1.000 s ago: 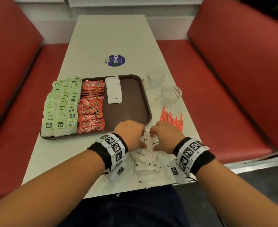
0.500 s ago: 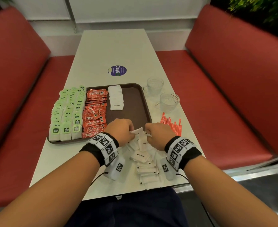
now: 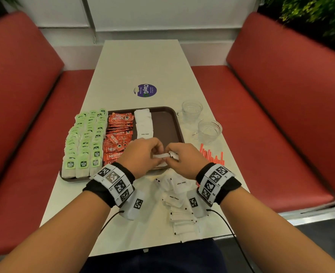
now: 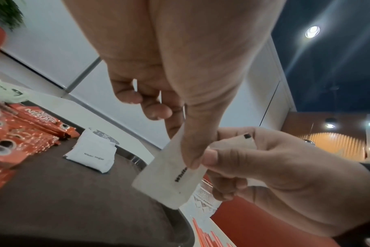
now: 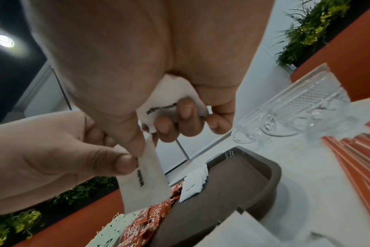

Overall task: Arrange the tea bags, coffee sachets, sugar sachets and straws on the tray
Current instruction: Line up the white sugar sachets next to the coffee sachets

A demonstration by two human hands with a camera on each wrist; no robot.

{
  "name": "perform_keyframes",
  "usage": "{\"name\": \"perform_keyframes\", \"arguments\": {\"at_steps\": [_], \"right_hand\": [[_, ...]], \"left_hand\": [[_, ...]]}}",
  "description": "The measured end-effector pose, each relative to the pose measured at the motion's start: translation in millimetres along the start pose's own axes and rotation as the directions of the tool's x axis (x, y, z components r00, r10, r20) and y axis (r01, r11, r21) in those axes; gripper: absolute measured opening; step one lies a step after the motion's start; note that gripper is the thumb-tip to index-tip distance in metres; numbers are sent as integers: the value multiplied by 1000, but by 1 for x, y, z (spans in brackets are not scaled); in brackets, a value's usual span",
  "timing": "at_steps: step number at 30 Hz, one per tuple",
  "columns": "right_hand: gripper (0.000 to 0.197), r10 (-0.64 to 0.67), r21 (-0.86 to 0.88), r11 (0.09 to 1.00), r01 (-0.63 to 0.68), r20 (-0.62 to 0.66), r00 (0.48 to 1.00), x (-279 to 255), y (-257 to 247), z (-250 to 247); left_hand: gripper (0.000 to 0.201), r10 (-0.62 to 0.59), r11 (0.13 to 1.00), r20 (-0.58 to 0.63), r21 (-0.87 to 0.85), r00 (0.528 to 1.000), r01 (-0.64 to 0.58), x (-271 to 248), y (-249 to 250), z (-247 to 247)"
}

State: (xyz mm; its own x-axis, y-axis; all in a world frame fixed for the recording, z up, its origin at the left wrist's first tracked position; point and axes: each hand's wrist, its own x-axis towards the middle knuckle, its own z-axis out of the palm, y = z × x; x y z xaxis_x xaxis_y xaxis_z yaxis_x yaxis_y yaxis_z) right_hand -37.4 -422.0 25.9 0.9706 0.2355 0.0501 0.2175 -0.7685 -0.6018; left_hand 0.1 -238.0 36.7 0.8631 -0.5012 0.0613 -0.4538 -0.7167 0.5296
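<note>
The brown tray (image 3: 165,125) holds rows of green tea bags (image 3: 86,138), red coffee sachets (image 3: 117,138) and a short row of white sugar sachets (image 3: 144,125). Both hands hover together over the tray's near edge. My left hand (image 4: 188,150) pinches one sugar sachet (image 4: 169,183) between thumb and fingers. My right hand (image 5: 175,115) curls round a small bunch of sugar sachets (image 5: 169,93) and its thumb also touches the pinched one. Loose sugar sachets (image 3: 178,201) lie on the table near me. Orange straws (image 3: 214,156) lie right of the tray.
Two glass cups (image 3: 192,110) (image 3: 209,131) stand right of the tray, beyond the straws. A round purple sticker (image 3: 145,90) marks the table's middle. Red benches (image 3: 261,125) flank the narrow white table on both sides.
Both hands rose from the loose pile on the table and moved forward over the tray's near edge, carrying sugar sachets. The head view tilted upward.
</note>
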Motion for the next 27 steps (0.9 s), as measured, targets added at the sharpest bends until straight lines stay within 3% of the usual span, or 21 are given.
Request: {"name": "perform_keyframes", "arguments": {"at_steps": [4,10,14,19,23,27], "right_hand": [[9,-1,21,1000,1,-6,1000,8,-1,3],[7,35,134,991,-29,-41,999,16,0,6],[4,66,187,981,-60,-22,998,27,4,13],[9,170,249,956,-156,-33,985,44,12,18],[9,198,307,933,-188,-2,980,52,15,16],[19,198,297,937,-186,-10,980,59,19,15]], "left_hand": [[26,-39,993,-115,-117,993,25,0,-10,-1],[9,-68,994,-48,-87,997,63,2,-34,-6],[7,-85,993,-34,-88,996,82,13,-46,-12],[13,-199,979,-46,26,979,201,52,-72,-19],[21,-289,938,44,214,956,274,88,-92,-21],[31,-327,920,144,273,934,281,112,-102,-13]]}}
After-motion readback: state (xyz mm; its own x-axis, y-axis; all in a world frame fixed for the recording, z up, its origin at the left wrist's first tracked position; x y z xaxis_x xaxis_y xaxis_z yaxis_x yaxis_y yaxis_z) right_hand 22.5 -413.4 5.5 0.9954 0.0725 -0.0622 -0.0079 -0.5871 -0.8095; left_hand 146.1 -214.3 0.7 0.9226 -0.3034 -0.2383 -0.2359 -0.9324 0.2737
